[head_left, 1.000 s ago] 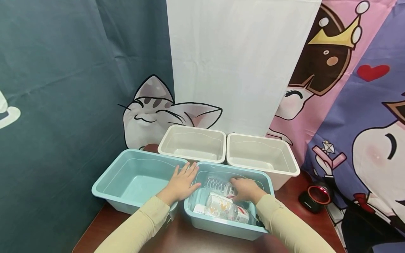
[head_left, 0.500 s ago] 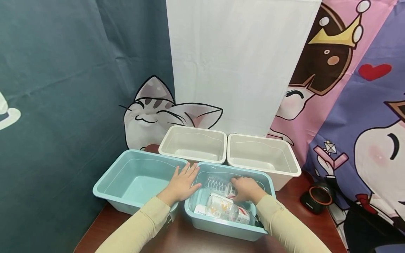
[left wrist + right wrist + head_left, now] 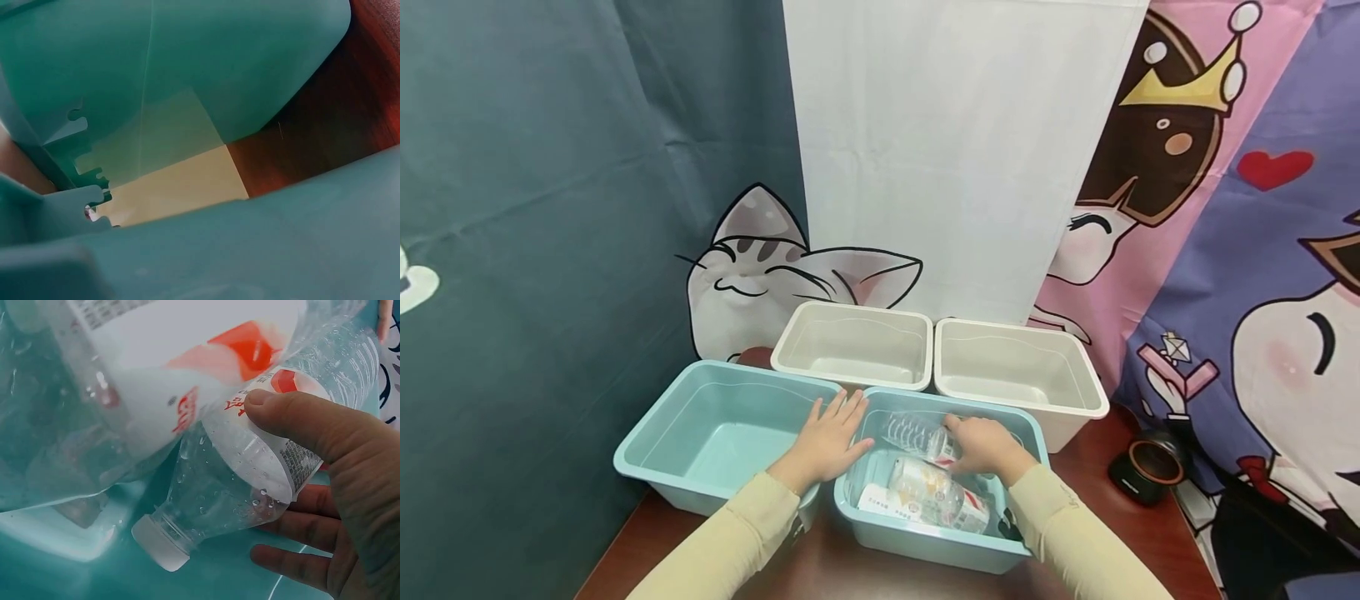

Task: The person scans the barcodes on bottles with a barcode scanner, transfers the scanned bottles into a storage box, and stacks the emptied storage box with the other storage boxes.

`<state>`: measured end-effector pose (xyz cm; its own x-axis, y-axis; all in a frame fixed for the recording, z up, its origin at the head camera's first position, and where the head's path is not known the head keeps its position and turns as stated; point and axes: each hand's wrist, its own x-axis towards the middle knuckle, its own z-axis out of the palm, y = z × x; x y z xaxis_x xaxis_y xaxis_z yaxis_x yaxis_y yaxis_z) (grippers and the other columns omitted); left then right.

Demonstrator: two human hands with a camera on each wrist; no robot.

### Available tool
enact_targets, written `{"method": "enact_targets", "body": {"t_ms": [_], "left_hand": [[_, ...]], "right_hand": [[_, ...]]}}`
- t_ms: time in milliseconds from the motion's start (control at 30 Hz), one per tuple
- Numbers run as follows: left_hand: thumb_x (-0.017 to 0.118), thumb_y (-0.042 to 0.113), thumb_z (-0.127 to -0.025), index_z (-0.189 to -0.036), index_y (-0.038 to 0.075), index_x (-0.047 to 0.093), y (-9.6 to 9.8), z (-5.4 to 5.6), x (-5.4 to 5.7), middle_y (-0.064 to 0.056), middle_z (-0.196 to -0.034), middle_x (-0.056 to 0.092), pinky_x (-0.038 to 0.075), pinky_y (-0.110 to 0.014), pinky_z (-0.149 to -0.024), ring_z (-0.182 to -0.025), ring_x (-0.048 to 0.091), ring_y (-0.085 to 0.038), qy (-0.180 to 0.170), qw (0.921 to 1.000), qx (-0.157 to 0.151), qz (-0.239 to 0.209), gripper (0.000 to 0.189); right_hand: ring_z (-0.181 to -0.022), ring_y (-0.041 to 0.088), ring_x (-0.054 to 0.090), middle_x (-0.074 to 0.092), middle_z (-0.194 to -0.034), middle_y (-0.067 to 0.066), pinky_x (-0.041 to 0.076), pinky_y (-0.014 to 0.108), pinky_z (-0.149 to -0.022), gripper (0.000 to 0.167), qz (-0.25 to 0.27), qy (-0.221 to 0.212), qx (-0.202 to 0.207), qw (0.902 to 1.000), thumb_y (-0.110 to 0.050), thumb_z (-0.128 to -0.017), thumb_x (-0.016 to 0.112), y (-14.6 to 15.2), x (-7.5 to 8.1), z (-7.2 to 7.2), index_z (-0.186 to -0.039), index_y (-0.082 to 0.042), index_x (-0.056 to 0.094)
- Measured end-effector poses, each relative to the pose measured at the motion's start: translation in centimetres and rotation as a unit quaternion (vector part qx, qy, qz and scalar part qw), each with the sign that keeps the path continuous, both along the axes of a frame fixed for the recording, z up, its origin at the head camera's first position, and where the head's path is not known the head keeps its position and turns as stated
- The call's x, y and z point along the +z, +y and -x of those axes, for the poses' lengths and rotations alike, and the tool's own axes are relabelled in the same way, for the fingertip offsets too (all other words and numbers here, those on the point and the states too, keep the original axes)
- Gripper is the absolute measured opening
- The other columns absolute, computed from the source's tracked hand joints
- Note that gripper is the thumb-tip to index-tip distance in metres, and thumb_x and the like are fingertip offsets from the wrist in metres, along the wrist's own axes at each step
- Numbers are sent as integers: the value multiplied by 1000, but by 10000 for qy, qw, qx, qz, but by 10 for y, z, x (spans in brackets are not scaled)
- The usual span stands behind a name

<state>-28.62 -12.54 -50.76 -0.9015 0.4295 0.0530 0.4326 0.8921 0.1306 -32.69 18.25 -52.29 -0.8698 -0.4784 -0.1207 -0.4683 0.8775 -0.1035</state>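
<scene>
My right hand reaches into the right-hand blue bin and grips a clear plastic bottle. In the right wrist view, the thumb lies across the bottle's white-and-red label and several fingers curl beneath it. A white cap points down and left. A second labelled clear bottle lies close in front, and another white labelled item lies beside it in the bin. My left hand rests with straight, spread fingers over the adjoining rims of both blue bins. The left wrist view shows only bin walls and a sleeve.
A second blue bin stands to the left. Two cream bins sit behind, against the hanging cloth. A black round device stands on the brown table at the right.
My right hand has shifted slightly, and the bottle in it has tilted a little up and to the left. The left hand stays on the rims. The head view has shifted slightly.
</scene>
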Motion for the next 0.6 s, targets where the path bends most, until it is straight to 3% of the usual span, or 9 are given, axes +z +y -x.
{"method": "enact_targets", "body": {"t_ms": [400, 600], "left_hand": [[35, 57, -104, -161, 10, 25, -1, 3, -2, -6, -168, 20, 13, -63, -120, -155, 14, -31, 26, 10000, -6, -31, 75], [40, 54, -104, -161, 9, 26, -1, 2, -3, -6, -168, 21, 12, -63, -120, -155, 14, -31, 2, 9999, 15, -131, 74]], "right_hand": [[-110, 31, 67, 68, -126, 10, 53, 49, -96, 80, 593, 207, 250, 9977, -41, -70, 87, 6, 8, -1, -140, -17, 57], [-106, 28, 67, 65, -130, 10, 53, 49, -95, 79, 774, 221, 315, 9963, -35, -69, 83, 7, 11, -1, -141, -17, 57]]}}
